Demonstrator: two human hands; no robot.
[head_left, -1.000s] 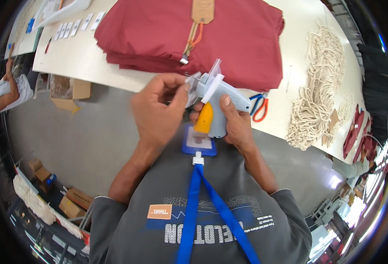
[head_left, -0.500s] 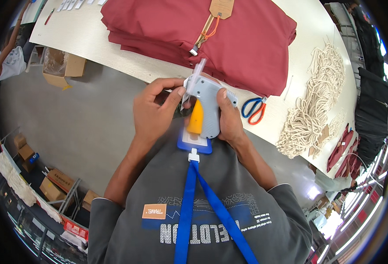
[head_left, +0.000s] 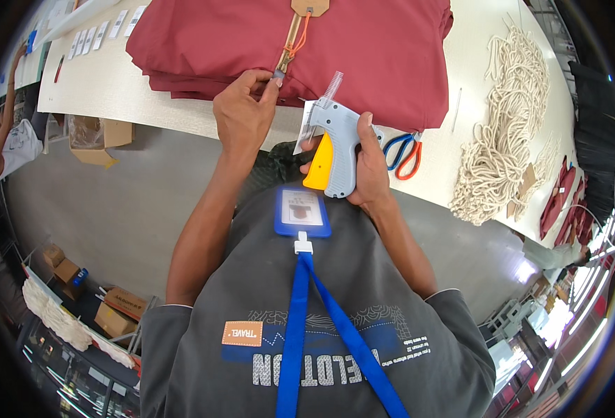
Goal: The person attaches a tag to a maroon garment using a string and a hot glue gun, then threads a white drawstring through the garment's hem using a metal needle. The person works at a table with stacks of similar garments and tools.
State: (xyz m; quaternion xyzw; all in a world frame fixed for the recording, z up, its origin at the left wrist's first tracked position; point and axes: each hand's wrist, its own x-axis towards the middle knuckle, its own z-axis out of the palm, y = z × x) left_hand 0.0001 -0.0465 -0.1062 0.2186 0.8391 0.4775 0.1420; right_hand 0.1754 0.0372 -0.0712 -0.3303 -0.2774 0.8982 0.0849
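Observation:
My right hand [head_left: 370, 164] is wrapped round a tagging gun [head_left: 343, 143] with a grey body and a yellow trigger. A strip of clear fasteners [head_left: 332, 89] sticks up from its top, and a white tag [head_left: 306, 125] sits at its nose. My left hand [head_left: 246, 111] pinches the end of the metal zip [head_left: 279, 74] on a dark red garment [head_left: 363, 56], which lies folded on a stack. From the zip pull hangs an orange cord [head_left: 298, 47] with a brown card tag [head_left: 310, 7].
Blue-and-orange-handled scissors [head_left: 403, 155] lie right of the gun on the white table [head_left: 471, 56]. Farther right is a heap of cream cord [head_left: 502, 139]. White labels [head_left: 100, 35] and a red pen [head_left: 58, 70] lie far left; a cardboard box [head_left: 116, 134] stands below the table edge.
My left hand has left the tagging gun's nose and moved up to the zip end. My right hand has shifted slightly, still holding the gun. The view has shifted a little.

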